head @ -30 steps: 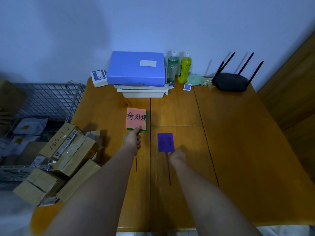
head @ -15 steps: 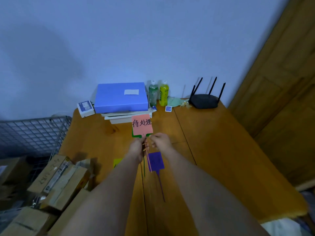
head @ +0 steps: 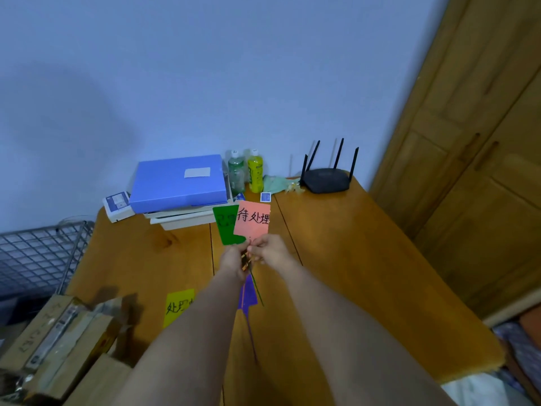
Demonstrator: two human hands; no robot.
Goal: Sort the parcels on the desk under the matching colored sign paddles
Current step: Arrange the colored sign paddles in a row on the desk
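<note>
Both hands meet above the middle of the counter (head: 366,259). The left hand (head: 232,260) is curled round a bundle of thin paddle sticks, and the right hand (head: 268,250) pinches the stem just under the pink paddle (head: 253,219), as if to draw it out of the bundle. The green paddle (head: 225,225) stands just behind and left of the pink one, its stick also in the left hand. The purple paddle (head: 248,294) lies on the counter under the wrists, and the yellow paddle (head: 178,306) lies flat to the left of the left forearm. The cardboard parcels (head: 58,341) are stacked at the counter's near-left corner, none yet sorted.

The likely trouble is in the separating: the sticks are thin and lie tight together, so pulling the pink one could drag the green one loose or let it slip and fall. Until the signs are laid well apart, the parcel piles would run into each other.

Along the back edge sit a blue file box (head: 178,180) on white trays, a small white-and-blue box (head: 117,204), two drink bottles (head: 247,171) and a black router (head: 326,177), which take up that strip. A wire basket (head: 35,253) stands off the left side.
</note>
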